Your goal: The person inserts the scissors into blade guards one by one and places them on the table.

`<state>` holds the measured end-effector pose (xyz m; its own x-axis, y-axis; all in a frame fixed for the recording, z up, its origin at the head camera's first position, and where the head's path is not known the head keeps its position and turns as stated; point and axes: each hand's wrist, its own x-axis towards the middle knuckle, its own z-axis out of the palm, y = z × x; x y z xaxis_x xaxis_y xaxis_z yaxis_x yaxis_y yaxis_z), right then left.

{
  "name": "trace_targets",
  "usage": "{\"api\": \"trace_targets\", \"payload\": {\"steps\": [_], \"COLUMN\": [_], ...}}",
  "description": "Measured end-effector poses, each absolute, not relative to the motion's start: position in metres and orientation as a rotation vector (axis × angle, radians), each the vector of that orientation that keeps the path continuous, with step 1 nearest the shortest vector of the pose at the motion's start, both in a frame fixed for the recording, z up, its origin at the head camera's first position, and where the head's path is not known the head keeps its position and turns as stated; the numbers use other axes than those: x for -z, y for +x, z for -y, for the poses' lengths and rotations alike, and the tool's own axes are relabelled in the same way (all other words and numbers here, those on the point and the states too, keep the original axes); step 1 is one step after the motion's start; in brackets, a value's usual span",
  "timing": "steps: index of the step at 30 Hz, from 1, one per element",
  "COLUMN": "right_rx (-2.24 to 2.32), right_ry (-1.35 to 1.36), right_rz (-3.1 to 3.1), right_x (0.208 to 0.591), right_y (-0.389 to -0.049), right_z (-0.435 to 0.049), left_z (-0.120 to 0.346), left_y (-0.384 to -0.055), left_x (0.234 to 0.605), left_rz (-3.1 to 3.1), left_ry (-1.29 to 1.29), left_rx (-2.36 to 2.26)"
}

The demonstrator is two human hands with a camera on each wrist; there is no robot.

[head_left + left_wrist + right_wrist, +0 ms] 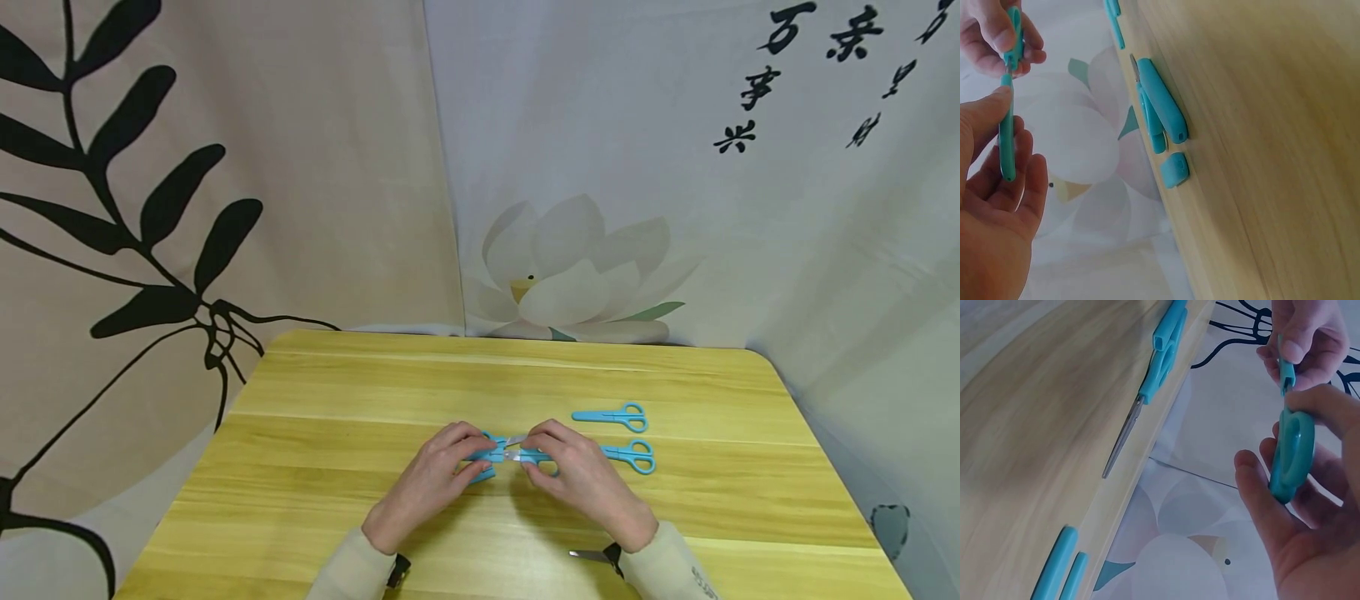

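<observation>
At the left end of the held scissors (533,456), over the table (322,400), your left hand (438,463) pinches the blue sheath (1007,137), and the blade (513,455) seems partly inside! The long axis runs left to right between your hands, neither nearer. At the right end, your right hand (573,468) pinches the handle (1300,450); farther right lie two sheathed scissors (600,416).
</observation>
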<state>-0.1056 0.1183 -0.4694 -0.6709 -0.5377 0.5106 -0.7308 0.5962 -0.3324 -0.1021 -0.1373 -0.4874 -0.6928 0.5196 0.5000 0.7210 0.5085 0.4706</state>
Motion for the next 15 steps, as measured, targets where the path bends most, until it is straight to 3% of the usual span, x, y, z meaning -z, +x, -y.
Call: {"api": "trace_targets", "payload": {"steps": [15], "right_rx": [-0.778], "right_ry": [1.028], "right_rz": [2.493], "right_x": [0.4692], "right_y": [-0.1048], "right_z": [-0.1174], "left_z": [0.1361], "left_y": [-0.1009], "left_x": [0.4833], "left_rz": [2.472], "left_ry": [-1.052], "left_rx": [0.988]}}
